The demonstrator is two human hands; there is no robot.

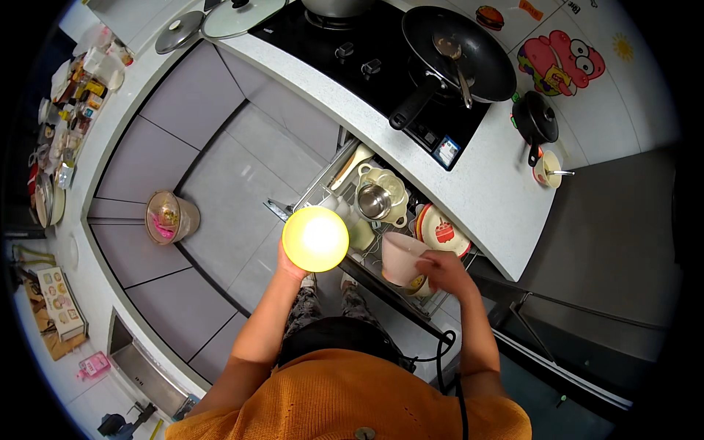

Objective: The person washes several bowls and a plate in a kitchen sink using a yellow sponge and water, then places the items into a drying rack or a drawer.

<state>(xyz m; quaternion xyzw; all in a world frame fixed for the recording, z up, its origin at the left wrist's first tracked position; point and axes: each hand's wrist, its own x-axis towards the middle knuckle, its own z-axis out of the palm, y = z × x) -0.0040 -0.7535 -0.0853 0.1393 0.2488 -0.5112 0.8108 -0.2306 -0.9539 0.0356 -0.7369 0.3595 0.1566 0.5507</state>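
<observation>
My left hand (291, 265) is closed on a round yellow bowl (315, 238), its bright inside facing up, over the open drawer's left side. My right hand (446, 273) grips a pale pink cup (400, 260) by its right side, above the front right of the drawer. In the wire drawer (389, 293) are cream bowls with small handles (396, 189), a metal cup (374, 202) and a pale green cup (361, 235). Plates with a red picture (444, 231) stand near the pink cup. A white spoon (353, 166) lies at the far left of the drawer.
On the counter above the drawer, a black frying pan (490, 62) with a metal ladle (464, 81) sits on the cooktop (323, 55). A small black pot (533, 121) and a bowl (542, 173) stand at right. A bin (187, 215) stands on the floor at left.
</observation>
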